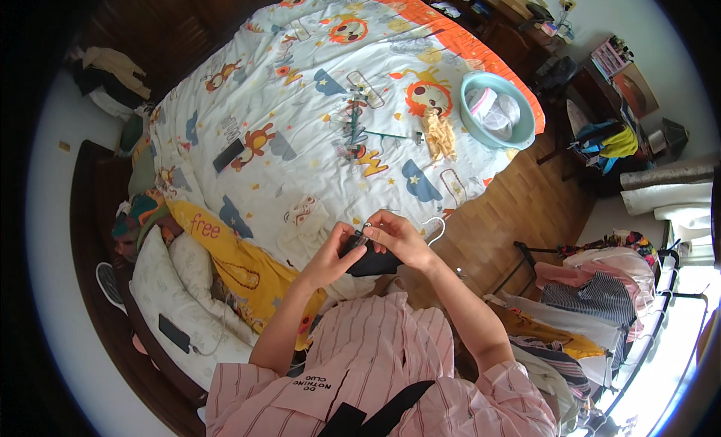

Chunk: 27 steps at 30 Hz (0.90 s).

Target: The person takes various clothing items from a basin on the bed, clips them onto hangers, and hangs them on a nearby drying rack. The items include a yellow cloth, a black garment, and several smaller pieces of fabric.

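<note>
Close to my body, by the near edge of the bed, both hands are up at a small black item (pixel 374 263), apparently cloth. My left hand (pixel 331 258) grips its left side, with thumb and fingers closed on it. The fingertips of my right hand (pixel 399 238) pinch a small clip-like piece (pixel 361 239) at the item's top; its details are too small to tell. Just beyond my right hand, a white hanger hook (pixel 438 229) sticks out. A whitish garment with a printed face (pixel 304 211) lies on the bed to the left.
On the printed bedspread (pixel 304 155) are a green clip hanger (pixel 354 124), a crumpled beige cloth (pixel 439 135) and a black phone (pixel 228 156). A light blue basin (pixel 466 113) holds whitish laundry. A clothes-laden rack (pixel 586 302) stands right; pillows (pixel 163 285) and another phone (pixel 174 333) lie left.
</note>
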Each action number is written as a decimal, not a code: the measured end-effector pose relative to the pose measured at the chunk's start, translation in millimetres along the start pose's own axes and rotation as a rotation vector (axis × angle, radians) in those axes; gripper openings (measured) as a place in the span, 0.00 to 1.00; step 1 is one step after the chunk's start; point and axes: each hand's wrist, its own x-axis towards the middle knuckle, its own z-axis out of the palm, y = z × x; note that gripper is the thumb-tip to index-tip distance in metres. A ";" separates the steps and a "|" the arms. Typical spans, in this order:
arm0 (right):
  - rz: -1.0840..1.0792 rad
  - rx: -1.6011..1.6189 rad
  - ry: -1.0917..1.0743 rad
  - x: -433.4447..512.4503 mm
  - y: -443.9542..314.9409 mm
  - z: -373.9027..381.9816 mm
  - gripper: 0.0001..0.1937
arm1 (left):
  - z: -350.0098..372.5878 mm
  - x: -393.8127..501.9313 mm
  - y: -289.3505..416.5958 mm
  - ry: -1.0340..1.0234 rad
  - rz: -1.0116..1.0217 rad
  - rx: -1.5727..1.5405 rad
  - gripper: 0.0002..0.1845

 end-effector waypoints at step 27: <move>-0.541 -0.902 -0.226 -30.2 -83.8 -35.0 0.13 | -4.8 -13.8 309.9 0.185 0.383 -0.336 0.15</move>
